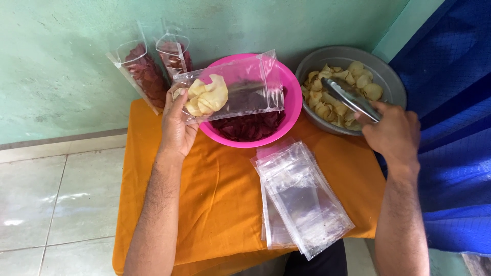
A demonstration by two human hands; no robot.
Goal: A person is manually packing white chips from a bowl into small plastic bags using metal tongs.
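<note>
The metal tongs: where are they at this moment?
In the head view, the metal tongs sit on the right side, held in the right hand, their tips over the pale chips in the grey metal bowl.

— What sort of place is this?
— A home snack-packing corner: a small orange-clothed worktop (pixel 215 204) against a painted green wall (pixel 56 66), tiled floor (pixel 56 204), basins of chips (pixel 376 71), and empty clear bags (pixel 302 204).

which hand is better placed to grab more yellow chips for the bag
Right. The right hand already holds the metal tongs, their tips over the yellow chips in the grey bowl. The left hand is occupied holding the partly filled clear bag above the pink bowl.
</note>
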